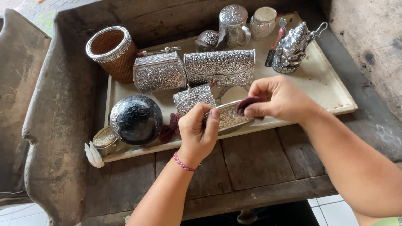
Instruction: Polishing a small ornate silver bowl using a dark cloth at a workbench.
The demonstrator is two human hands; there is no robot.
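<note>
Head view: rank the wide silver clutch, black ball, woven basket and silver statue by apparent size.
1. wide silver clutch
2. black ball, though nearer the camera
3. woven basket
4. silver statue; basket and statue look close.

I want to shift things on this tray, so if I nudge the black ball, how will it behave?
The black ball looks round and glossy, so it would probably roll and may slip in the fingers. It sits near the tray front edge, so a push could send it off. A silver band seems to wrap one side; it might wobble.

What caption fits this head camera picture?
Left hand holds an embossed silver piece while right hand presses a dark red cloth on it.
</note>
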